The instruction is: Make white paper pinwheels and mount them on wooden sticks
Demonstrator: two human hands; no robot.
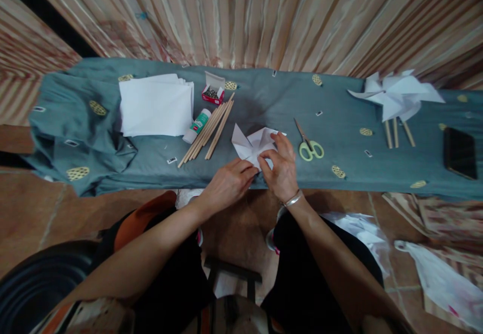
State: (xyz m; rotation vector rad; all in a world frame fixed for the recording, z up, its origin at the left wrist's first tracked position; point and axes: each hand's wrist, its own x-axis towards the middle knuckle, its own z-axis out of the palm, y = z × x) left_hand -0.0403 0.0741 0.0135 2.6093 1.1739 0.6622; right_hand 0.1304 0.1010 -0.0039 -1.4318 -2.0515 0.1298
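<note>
A white paper pinwheel [244, 145] lies near the table's front edge, its blades partly folded toward the middle. My left hand [232, 179] is closed on its lower edge, thumb and fingers pinched together. From the right, my right hand [279, 165] presses thumb and forefinger near the pinwheel's centre, while its other fingers rest on the right blade. Fingers hide part of the paper there. Just right of this hand lie scissors [310, 148] with pale green handles. To the left are several wooden sticks [211, 128] and a glue stick [197, 126].
A stack of white paper [156, 105] and a small red box of pins [213, 91] sit on the left of the cloth-covered table [264, 95]. Finished pinwheels [400, 92] on sticks and a phone [459, 153] lie at right. Plastic bags [441, 278] are on the floor.
</note>
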